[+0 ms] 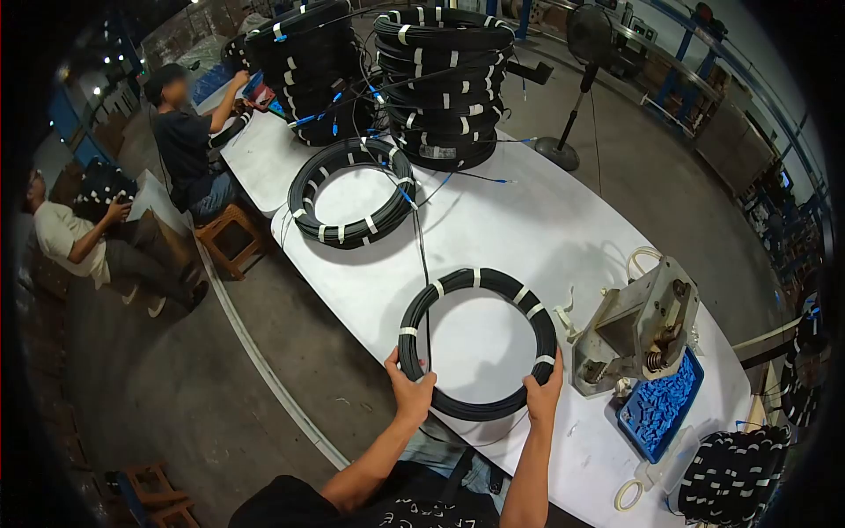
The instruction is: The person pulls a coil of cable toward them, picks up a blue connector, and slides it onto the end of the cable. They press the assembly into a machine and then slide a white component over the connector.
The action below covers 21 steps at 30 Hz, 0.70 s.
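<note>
The left hand [411, 394] and the right hand [543, 392] both grip the black coil [480, 410], one at each side of its near part. The left fingers wrap the outer edge with the thumb over the top; the right fingers close on the opposite side, next to a white tape band [544, 359]. The coil is over the desk [519, 211]; whether it touches the desk I cannot tell. More white bands circle it beyond the fingers.

A thin cable [422, 255] runs from beyond the left fingers, down across the coil's left side. Farther ahead of the left fingers lies a second coil [352, 236], with the left stack [317, 79] and right stack [440, 101] of coils behind it, blue plugs [502, 181] hanging out.

To the right of the right fingers stands a metal machine [647, 317]; nearer the body, a blue tray [623, 424] holds small blue pieces [656, 405]. A tape roll [628, 495] and a black bundle [735, 475] are farther down that side. Well to the left of the left fingers are a seated worker [189, 136] and another person [79, 233].
</note>
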Tool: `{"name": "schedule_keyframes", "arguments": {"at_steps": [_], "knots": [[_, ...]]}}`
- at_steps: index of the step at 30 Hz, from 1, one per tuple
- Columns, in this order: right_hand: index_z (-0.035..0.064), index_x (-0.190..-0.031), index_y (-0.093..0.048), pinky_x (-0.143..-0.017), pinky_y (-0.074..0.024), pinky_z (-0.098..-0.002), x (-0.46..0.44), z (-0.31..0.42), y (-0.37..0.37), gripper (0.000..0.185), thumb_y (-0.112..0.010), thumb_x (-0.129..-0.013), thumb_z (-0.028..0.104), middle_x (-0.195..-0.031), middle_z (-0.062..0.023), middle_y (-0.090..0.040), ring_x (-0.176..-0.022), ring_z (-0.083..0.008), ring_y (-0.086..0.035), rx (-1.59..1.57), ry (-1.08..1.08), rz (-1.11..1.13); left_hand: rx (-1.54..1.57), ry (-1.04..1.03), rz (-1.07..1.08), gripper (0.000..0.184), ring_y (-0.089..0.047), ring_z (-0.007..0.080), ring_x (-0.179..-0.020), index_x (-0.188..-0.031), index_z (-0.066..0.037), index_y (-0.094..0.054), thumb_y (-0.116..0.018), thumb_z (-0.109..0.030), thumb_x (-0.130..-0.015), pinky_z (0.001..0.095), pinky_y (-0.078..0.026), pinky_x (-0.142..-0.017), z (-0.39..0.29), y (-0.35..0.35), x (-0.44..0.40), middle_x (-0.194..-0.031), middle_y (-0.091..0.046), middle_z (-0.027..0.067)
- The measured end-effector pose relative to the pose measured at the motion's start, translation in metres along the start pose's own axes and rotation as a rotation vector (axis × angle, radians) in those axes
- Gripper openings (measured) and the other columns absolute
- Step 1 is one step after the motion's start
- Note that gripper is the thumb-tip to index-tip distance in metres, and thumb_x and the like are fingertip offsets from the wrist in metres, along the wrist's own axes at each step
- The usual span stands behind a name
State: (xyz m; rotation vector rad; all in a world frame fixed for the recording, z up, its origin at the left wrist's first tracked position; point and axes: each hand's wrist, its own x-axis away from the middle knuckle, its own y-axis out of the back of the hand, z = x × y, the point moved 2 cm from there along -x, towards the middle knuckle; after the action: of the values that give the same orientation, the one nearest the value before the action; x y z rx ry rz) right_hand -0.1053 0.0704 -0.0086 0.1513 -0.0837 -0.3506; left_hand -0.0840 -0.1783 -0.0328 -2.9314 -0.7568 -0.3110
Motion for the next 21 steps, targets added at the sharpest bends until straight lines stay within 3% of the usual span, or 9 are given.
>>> {"name": "schedule_keyframes", "arguments": {"at_steps": [5,8,10,13,17,19,21], "knots": [[0.0045,-0.15,-0.028,-0.111,-0.0304,-0.0404,0.01,-0.027,0.007,0.09,-0.059,-0.065,0.006,-0.14,-0.0259,-0.039,-0.132,-0.0379,-0.039,0.128,-0.062,0.019,-0.023,-0.019,-0.003,0.079,-0.052,0.0225,-0.108,-0.137,0.002,-0.022,-0.066,0.004,-0.071,0.0338,-0.046,-0.089,0.016,0.009,0.01,-0.121,-0.041,0.017],[0.007,-0.152,-0.025,-0.11,-0.0309,-0.0421,0.004,-0.029,0.006,0.093,-0.06,-0.066,0.009,-0.138,-0.0276,-0.037,-0.131,-0.0411,-0.037,0.21,-0.08,0.029,-0.226,-0.169,-0.011,0.078,-0.052,0.0256,-0.107,-0.136,0.004,-0.023,-0.068,-0.001,-0.071,0.0377,-0.045,-0.092,0.021,0.014,0.002,-0.123,-0.04,0.0186],[0.0069,-0.152,-0.024,-0.11,-0.0311,-0.0428,-0.002,-0.021,0.002,0.093,-0.06,-0.066,0.01,-0.139,-0.029,-0.036,-0.132,-0.0423,-0.036,0.228,-0.099,0.034,-0.557,-0.272,-0.052,0.072,-0.052,0.0278,-0.104,-0.13,0.006,-0.03,-0.07,-0.007,-0.072,0.0393,-0.044,-0.093,0.011,0.014,-0.01,-0.118,-0.045,0.0197],[0.0049,-0.151,-0.024,-0.11,-0.0319,-0.0446,-0.017,-0.022,-0.005,0.091,-0.06,-0.067,0.01,-0.14,-0.03,-0.037,-0.132,-0.0429,-0.036,0.299,-0.091,0.058,-0.278,-0.122,0.038,0.064,-0.052,0.026,-0.101,-0.123,0.006,-0.037,-0.072,-0.011,-0.072,0.0368,-0.044,-0.09,-0.002,0.017,-0.039,-0.111,-0.048,0.0191],[-0.0015,-0.146,-0.03,-0.109,-0.033,-0.0485,-0.051,-0.03,-0.005,0.082,-0.061,-0.071,0.011,-0.138,-0.0275,-0.045,-0.131,-0.0409,-0.039,0.277,-0.093,0.093,-0.193,0.018,0.083,0.055,-0.051,0.0231,-0.096,-0.117,0.005,-0.043,-0.075,-0.018,-0.077,0.035,-0.045,-0.086,-0.025,0.02,-0.073,-0.108,-0.05,0.0165],[-0.0044,-0.141,-0.035,-0.11,-0.0307,-0.0491,-0.062,-0.02,-0.015,0.073,-0.062,-0.075,0.013,-0.132,-0.0256,-0.051,-0.128,-0.0397,-0.044,0.397,-0.047,0.054,-0.185,0.036,0.073,0.058,-0.051,0.0254,-0.099,-0.122,0.005,-0.043,-0.075,-0.019,-0.079,0.0368,-0.044,-0.089,-0.008,0.018,-0.091,-0.11,-0.05,0.0175],[-0.0035,-0.139,-0.038,-0.11,-0.0279,-0.0489,-0.072,-0.015,-0.027,0.07,-0.064,-0.077,0.014,-0.131,-0.0265,-0.051,-0.125,-0.0413,-0.045,0.584,0.066,0.007,-0.348,-0.296,0.075,0.062,-0.051,0.0286,-0.105,-0.127,0.006,-0.042,-0.074,-0.017,-0.079,0.038,-0.042,-0.093,-0.008,0.006,-0.096,-0.112,-0.048,0.0189]]}}
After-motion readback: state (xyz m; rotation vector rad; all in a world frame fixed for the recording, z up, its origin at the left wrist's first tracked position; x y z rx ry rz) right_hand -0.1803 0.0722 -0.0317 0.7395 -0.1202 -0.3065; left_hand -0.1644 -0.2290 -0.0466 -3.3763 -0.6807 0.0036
